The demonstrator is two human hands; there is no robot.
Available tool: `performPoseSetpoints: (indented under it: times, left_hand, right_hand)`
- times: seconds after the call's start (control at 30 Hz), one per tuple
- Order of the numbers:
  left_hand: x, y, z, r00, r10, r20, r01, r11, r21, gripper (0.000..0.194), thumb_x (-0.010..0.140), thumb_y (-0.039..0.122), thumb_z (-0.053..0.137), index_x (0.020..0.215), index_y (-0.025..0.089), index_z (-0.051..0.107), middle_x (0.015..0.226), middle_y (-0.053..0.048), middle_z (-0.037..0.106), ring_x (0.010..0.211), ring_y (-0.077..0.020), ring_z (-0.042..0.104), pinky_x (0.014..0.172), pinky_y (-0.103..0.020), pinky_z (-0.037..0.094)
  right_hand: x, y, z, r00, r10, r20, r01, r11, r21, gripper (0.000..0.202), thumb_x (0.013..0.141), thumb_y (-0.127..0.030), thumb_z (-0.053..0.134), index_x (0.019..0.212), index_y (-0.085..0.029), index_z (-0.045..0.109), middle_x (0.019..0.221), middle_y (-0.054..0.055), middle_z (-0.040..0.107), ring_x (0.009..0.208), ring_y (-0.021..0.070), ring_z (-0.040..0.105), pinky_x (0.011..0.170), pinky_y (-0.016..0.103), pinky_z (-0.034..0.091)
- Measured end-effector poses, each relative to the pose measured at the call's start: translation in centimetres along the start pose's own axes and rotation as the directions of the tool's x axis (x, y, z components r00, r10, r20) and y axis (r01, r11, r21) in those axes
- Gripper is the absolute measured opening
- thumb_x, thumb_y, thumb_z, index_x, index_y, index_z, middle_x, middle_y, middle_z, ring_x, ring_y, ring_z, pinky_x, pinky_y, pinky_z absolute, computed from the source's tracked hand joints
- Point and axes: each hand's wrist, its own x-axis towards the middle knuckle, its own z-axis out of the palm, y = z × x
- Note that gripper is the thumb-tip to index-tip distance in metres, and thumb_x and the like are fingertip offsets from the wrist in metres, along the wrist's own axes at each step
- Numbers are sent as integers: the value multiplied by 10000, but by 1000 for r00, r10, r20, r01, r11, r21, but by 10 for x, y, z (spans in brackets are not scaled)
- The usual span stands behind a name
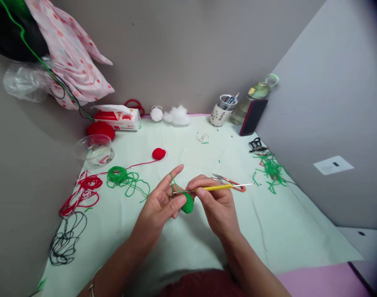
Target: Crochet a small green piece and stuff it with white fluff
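Note:
My left hand [163,198] pinches a small green crocheted piece [187,204] between thumb and fingers. Its index finger points up, with green yarn [175,180] looped around it and running down to the piece. In my right hand [217,202] is a yellow-handled crochet hook [217,187], held like a pencil. The metal tip reaches left across the top of the green piece, close to the left fingers; whether it sits inside a stitch I cannot tell. Behind my right hand lie orange-handled thread snips [228,181], partly covered by it.
Green yarn [117,175], red and white yarn [86,187] and black cord [67,239] lie left. A red ball [159,154], tissue box [122,119], plastic tub [103,154] and stuffing [177,116] sit farther back. Right are a pen can [222,110], bottle [248,101], phone [253,117] and green scraps [272,169].

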Motion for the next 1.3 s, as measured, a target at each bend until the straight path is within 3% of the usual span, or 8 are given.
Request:
performPoseSetpoints:
  times: [0.23, 0.43, 0.53, 0.77, 0.93, 1.0, 1.1, 1.3]
  left_hand:
    - [1, 7, -2, 994, -83, 77, 99, 970, -224, 552, 868, 201, 698, 1411, 300, 669, 799, 31, 492, 564, -54, 313, 513, -192, 260]
    - [2, 4, -6, 988, -106, 114, 138, 931, -337, 575, 843, 215, 726, 1415, 243, 670, 834, 11, 502, 693, -90, 393, 662, -190, 384]
    - [4, 3, -8, 989, -95, 110, 130, 920, -369, 591, 825, 189, 731, 1412, 221, 672, 861, 5, 520, 702, -91, 393, 673, -194, 387]
    - [4, 2, -5, 991, -88, 97, 114, 944, -309, 545, 844, 229, 718, 1388, 241, 689, 821, 15, 499, 703, -103, 384, 666, -225, 357]
    - [2, -2, 3, 994, -58, 92, 74, 980, -184, 522, 888, 261, 711, 1406, 307, 664, 885, -8, 587, 859, -146, 517, 741, -264, 367]
    - [3, -2, 4, 992, -72, 106, 92, 976, -199, 541, 876, 263, 715, 1412, 304, 659, 929, -24, 623, 920, -165, 535, 766, -273, 374]
    - [4, -1, 3, 989, -107, 106, 133, 953, -271, 552, 836, 241, 709, 1388, 261, 687, 847, -9, 579, 806, -142, 482, 735, -262, 376]
    - [5, 3, -3, 987, -119, 104, 147, 932, -331, 486, 780, 208, 682, 1254, 158, 772, 703, 16, 438, 639, -133, 317, 583, -267, 322]
  right_hand:
    - [3, -3, 1, 995, 14, -96, -6, 996, 88, 178, 966, -354, 702, 886, -235, 808, 858, 24, 719, 663, 127, 648, 645, 283, 521]
    - [6, -9, 3, 984, 159, -83, -133, 957, 259, 187, 912, -369, 764, 819, -210, 797, 743, 11, 666, 594, 97, 589, 568, 233, 497]
    - [6, -8, 3, 981, 168, -93, -138, 954, 268, 185, 912, -370, 768, 823, -212, 803, 763, 18, 693, 587, 83, 584, 566, 217, 491]
    - [5, -6, 0, 989, 133, -68, -112, 962, 249, 158, 928, -367, 757, 867, -235, 821, 808, 11, 729, 604, 75, 623, 594, 205, 517]
    - [-1, -2, 7, 998, 45, -32, -39, 984, 171, 123, 951, -338, 734, 930, -259, 825, 761, -2, 700, 662, 104, 646, 640, 231, 542]
    - [-3, 0, 9, 998, -27, -50, 33, 993, 115, 117, 967, -308, 713, 949, -263, 819, 798, 3, 699, 698, 112, 655, 662, 245, 548]
    - [-4, 0, 7, 991, -86, -102, 93, 994, 63, 132, 982, -298, 689, 940, -255, 807, 862, 13, 709, 683, 110, 646, 655, 263, 537]
    - [3, -7, -1, 988, 85, -127, -58, 977, 206, 171, 948, -341, 728, 837, -228, 793, 813, 7, 700, 596, 85, 604, 566, 230, 497]
